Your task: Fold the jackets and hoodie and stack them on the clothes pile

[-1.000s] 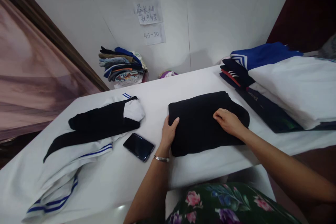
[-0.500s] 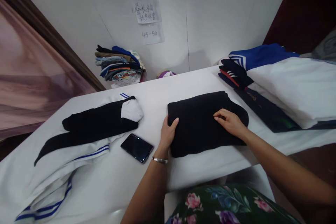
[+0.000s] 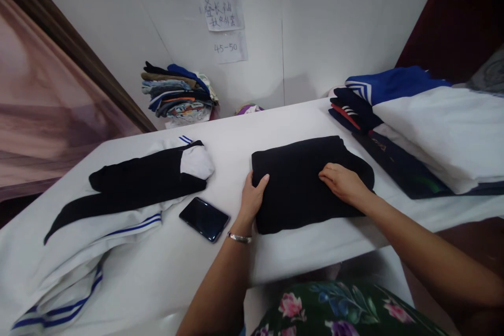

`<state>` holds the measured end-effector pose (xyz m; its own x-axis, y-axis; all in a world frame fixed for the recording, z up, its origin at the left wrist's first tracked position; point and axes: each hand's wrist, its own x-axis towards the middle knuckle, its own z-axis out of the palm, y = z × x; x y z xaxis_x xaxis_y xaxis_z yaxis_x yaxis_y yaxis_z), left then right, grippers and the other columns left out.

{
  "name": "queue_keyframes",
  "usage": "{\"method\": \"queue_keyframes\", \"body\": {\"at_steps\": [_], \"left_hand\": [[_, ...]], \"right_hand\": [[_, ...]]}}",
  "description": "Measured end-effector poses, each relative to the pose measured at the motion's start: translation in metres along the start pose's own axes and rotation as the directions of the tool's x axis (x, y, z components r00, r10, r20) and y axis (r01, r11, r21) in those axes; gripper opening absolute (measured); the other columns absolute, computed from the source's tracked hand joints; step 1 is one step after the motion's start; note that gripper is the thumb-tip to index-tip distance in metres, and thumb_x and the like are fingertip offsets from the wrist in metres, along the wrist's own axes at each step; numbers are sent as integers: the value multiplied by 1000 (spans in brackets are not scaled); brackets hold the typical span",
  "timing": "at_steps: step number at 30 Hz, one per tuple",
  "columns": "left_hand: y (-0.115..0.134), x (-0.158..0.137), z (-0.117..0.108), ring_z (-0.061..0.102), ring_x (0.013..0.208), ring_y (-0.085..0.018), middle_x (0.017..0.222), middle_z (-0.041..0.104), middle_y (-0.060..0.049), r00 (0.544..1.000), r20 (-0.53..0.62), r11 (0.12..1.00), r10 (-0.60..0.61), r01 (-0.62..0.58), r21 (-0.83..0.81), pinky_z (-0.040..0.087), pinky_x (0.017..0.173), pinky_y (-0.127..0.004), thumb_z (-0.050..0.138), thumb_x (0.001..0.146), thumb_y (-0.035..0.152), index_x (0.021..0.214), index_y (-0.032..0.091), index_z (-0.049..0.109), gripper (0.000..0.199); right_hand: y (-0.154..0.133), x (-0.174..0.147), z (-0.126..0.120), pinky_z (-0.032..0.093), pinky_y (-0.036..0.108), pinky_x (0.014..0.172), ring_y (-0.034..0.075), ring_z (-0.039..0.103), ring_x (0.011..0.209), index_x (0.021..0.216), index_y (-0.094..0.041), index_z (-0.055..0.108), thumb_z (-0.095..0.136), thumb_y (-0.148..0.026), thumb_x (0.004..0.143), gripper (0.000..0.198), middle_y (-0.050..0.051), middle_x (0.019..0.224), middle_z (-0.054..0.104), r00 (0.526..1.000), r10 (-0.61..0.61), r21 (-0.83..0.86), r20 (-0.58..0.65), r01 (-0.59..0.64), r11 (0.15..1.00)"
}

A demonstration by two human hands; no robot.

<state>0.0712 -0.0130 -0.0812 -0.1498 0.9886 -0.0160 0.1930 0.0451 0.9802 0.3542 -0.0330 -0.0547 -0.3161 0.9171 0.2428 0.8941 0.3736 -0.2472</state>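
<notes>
A folded black garment (image 3: 291,184) lies flat on the white-covered table in front of me. My left hand (image 3: 253,197) is at its left edge, thumb on top and the other fingers along or under the edge. Over the right part of the cloth is my right hand (image 3: 340,181), its fingertips pinched together at the surface. Whatever is between those fingertips is too small or hidden to make out. A dark phone (image 3: 205,219) rests on the table to the left of my left hand.
At the left lie a black garment (image 3: 134,178) and a white one with blue stripes (image 3: 74,273). A stack of folded clothes (image 3: 179,92) stands at the back left. More clothes, including a white garment (image 3: 437,126), are piled at the right. Paper signs (image 3: 222,13) hang on the wall.
My right hand's fingers have drawn closer together over the black cloth and shifted slightly left. My left hand keeps its place at the edge. The view has shifted a little.
</notes>
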Motion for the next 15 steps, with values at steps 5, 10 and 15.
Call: {"method": "queue_keyframes", "body": {"at_steps": [5, 10, 15], "left_hand": [[3, -1, 1, 52, 124, -24, 136, 54, -12, 1000, 3, 1000, -6, 6, 12, 37, 107, -36, 65, 82, 47, 134, 18, 48, 62], [7, -3, 1, 52, 124, -24, 136, 55, -13, 1000, -1, 1000, -18, 18, 24, 38, 107, -36, 65, 83, 44, 134, 17, 47, 61], [6, -2, 1, 53, 122, -24, 134, 56, -12, 1000, 3, 1000, -1, 1, 10, 38, 106, -36, 65, 83, 44, 133, 17, 48, 59]], "right_hand": [[3, 2, 2, 42, 31, 66, 18, 58, 82, 84, -22, 58, 42, -24, 91, 18, 4, 89, 60, 997, 74, 74, -26, -72, 995], [11, -2, 7, 43, 32, 68, 17, 58, 74, 80, -22, 57, 46, -30, 87, 16, 2, 81, 61, 967, 214, 345, -136, -156, 926], [15, -3, 5, 46, 29, 60, 15, 56, 60, 78, -21, 57, 55, -43, 83, 23, 0, 64, 58, 860, 504, 801, -79, -246, 546]]}}
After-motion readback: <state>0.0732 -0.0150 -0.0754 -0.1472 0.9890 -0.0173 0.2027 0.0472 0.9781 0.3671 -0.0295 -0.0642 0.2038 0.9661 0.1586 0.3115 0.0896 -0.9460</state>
